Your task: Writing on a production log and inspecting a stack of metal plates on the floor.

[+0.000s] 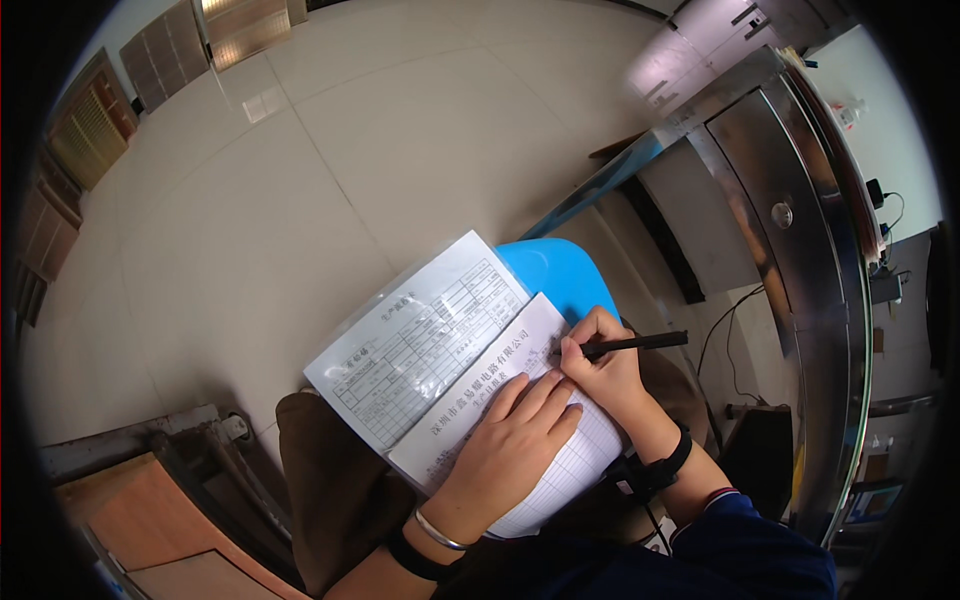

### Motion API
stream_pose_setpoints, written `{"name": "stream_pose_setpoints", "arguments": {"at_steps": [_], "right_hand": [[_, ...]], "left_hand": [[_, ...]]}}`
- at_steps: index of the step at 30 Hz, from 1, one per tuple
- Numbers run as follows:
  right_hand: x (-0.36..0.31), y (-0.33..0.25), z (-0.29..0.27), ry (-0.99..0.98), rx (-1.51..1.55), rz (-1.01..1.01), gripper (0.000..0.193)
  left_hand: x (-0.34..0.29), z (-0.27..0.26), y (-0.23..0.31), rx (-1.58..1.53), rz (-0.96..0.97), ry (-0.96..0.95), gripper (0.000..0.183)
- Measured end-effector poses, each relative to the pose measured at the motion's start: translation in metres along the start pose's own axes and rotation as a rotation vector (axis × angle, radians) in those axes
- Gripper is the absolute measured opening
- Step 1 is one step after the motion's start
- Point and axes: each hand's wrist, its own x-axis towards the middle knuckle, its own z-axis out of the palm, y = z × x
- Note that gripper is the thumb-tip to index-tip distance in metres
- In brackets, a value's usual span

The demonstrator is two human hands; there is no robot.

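My right hand (608, 372) is closed around a black pen (650, 341), its tip down at the upper right of a white printed form pad (590, 450). Flat on the same pad, with fingers stretched out, lies my left hand (515, 450). Beyond the pad is a printed sheet with a table grid, in a shiny clear sleeve (420, 335). Both papers rest over my lap, and a bright blue surface (555, 265) shows from under their far right side.
A metal desk with a drawer (770, 190) stands at the right, cables (735, 340) hanging below it. Brown boards (150, 520) and a metal frame (190, 430) are at the lower left. Several panels (165, 55) line the far left of the tiled floor (300, 170).
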Motion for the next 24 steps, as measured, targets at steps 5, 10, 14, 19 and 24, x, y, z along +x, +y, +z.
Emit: {"name": "stream_pose_setpoints", "arguments": {"at_steps": [5,10,14,19,24], "right_hand": [[0.000,0.000,0.000,0.012,-0.023,-0.017,0.023],[-0.001,0.003,0.000,0.035,-0.032,-0.018,0.023],[-0.002,0.004,-0.006,0.077,0.417,0.100,0.016],[-0.024,-0.003,-0.047,0.322,0.199,0.168,0.017],[-0.080,0.015,-0.088,0.062,-0.190,0.136,0.026]], "left_hand": [[-0.001,0.000,-0.001,-0.002,0.002,0.002,0.026],[-0.003,-0.003,-0.001,-0.012,0.006,-0.012,0.025],[-0.009,-0.029,-0.024,-0.043,-0.046,0.105,0.024],[-0.037,-0.089,-0.049,0.255,-0.559,0.368,0.033],[-0.067,-0.082,-0.063,0.281,-0.872,0.490,0.040]]}}
